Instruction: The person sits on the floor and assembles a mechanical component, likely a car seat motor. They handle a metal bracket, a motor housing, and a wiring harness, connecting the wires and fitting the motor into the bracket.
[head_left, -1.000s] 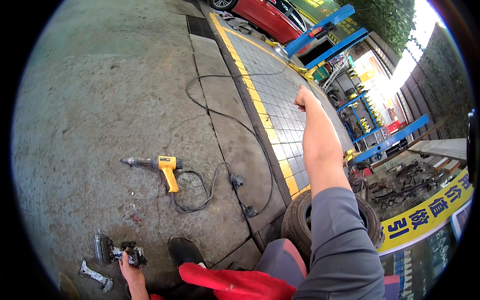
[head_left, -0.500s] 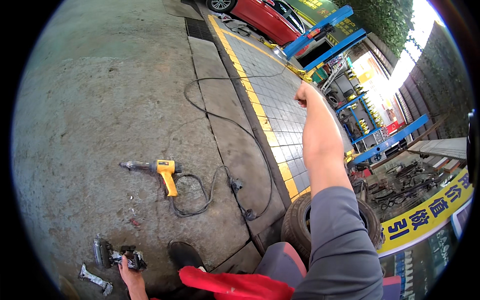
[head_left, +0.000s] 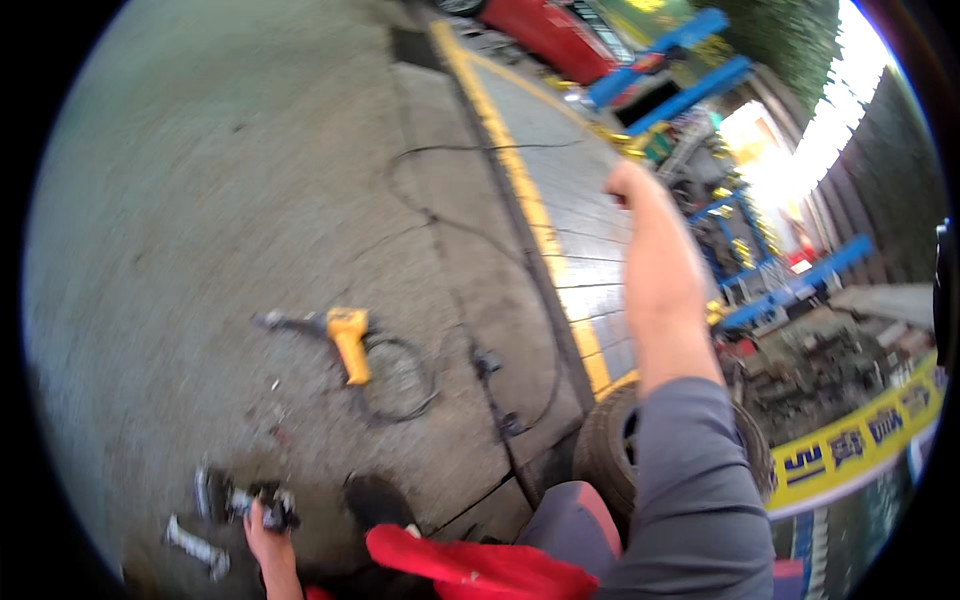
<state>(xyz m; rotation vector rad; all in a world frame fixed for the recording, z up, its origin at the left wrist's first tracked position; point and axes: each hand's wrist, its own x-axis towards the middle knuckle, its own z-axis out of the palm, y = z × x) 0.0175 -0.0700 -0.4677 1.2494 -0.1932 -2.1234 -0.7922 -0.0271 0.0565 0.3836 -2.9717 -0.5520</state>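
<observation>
At the lower left, my left hand (head_left: 268, 535) is closed at the near end of a black-and-silver mechanical part (head_left: 215, 497), with a thick cylindrical end. A separate silver metal piece (head_left: 198, 548) lies beside it on the concrete. My right hand (head_left: 625, 185) is a fist at the end of my outstretched arm, above the tiled strip; whatever it may hold is hidden. A yellow heat gun (head_left: 348, 340) lies on its side on the ground between the hands, its dark nozzle facing left and its black cable (head_left: 432, 385) looped to the right.
Below my right arm stands a tyre (head_left: 602, 450), with a grey-and-pink seat-like block (head_left: 570, 530) beside it. A red cloth (head_left: 480, 565) covers my lap. Far off are a blue lift (head_left: 680, 90), a red car (head_left: 550, 40) and shelves of parts. The cable crosses the yellow line (head_left: 530, 195).
The whole view has shifted slightly and blurred, so things sit a little further right. My right arm stays stretched out, and my left hand stays at the mechanical part.
</observation>
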